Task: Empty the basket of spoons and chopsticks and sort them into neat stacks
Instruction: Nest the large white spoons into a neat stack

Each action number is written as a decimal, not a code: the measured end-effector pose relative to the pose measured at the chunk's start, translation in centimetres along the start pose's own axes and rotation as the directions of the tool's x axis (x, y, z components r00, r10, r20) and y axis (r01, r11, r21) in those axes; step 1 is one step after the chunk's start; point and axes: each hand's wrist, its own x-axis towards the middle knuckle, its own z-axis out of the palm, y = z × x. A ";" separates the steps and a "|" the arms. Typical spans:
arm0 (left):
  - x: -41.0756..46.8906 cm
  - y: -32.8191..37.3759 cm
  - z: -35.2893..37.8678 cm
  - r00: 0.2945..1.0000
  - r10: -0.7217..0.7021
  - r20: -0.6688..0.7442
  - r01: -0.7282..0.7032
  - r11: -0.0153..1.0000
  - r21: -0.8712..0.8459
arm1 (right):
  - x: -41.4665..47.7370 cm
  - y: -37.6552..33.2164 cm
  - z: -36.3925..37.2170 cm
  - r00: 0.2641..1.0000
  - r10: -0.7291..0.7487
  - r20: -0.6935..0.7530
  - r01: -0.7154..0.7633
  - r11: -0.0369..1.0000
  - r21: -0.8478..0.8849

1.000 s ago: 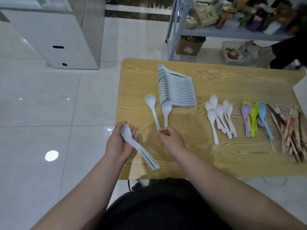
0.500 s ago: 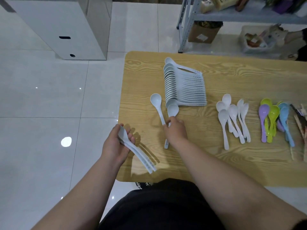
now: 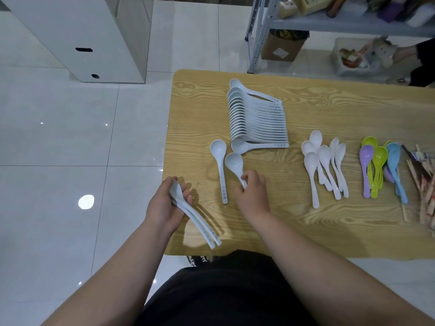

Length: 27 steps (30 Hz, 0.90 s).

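**When nesting spoons, aligned bowls are helping**

While one loose spoon (image 3: 235, 164) is being pinched at its handle by the right hand (image 3: 253, 191), near the front left of the table (image 3: 306, 231), the left hand (image 3: 164, 205) is gripping a small nest of spoons (image 3: 200, 224), handles pointing toward the person. Probably this spoon is going onto that nest next, so I am advising the same direction, bowl into bowl, unhurried. A second loose spoon (image 3: 220, 165) is lying just beside, the long row (image 3: 256, 118) behind.

The chopsticks (image 3: 424, 187) run off the right edge. The right hand (image 3: 253, 194) hides the handle of its spoon (image 3: 234, 164). The print (image 3: 224, 195) on the handles is too small to read.
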 end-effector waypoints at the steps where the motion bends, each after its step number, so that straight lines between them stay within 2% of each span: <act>1: -0.1 0.0 0.0 1.000 0.000 -0.002 0.000 1.000 -0.001 | 0.4 -0.7 0.1 1.000 -0.008 0.006 0.008 1.000 0.008; 4: -0.3 -0.1 -0.1 1.000 0.000 -0.018 0.000 1.000 0.001 | 2.1 -2.9 1.0 0.999 0.005 0.044 -0.006 1.000 0.022; 8: -0.8 0.0 -0.5 1.000 0.006 -0.025 -0.006 1.000 -0.005 | 3.6 -4.1 2.6 0.987 0.023 0.161 0.001 0.990 -0.144; 14: -1.5 0.5 -1.0 1.000 0.015 -0.026 -0.015 1.000 0.008 | 3.0 -3.4 2.2 0.983 0.001 0.182 0.038 0.976 -0.214; 20: -2.9 0.7 -1.2 1.000 -0.006 0.012 0.006 1.000 0.003 | -0.7 -2.4 -0.3 0.957 0.048 0.287 -0.062 0.997 0.038; 25: -4.2 0.5 -0.9 0.998 -0.011 0.064 0.006 0.996 0.087 | -5.4 -3.7 -1.8 0.942 -0.083 0.324 -0.028 0.946 0.324; 27: -4.7 0.2 -0.7 0.995 -0.006 0.102 -0.004 0.995 0.103 | -7.0 -4.5 -2.6 0.915 -0.149 0.374 -0.015 0.916 0.401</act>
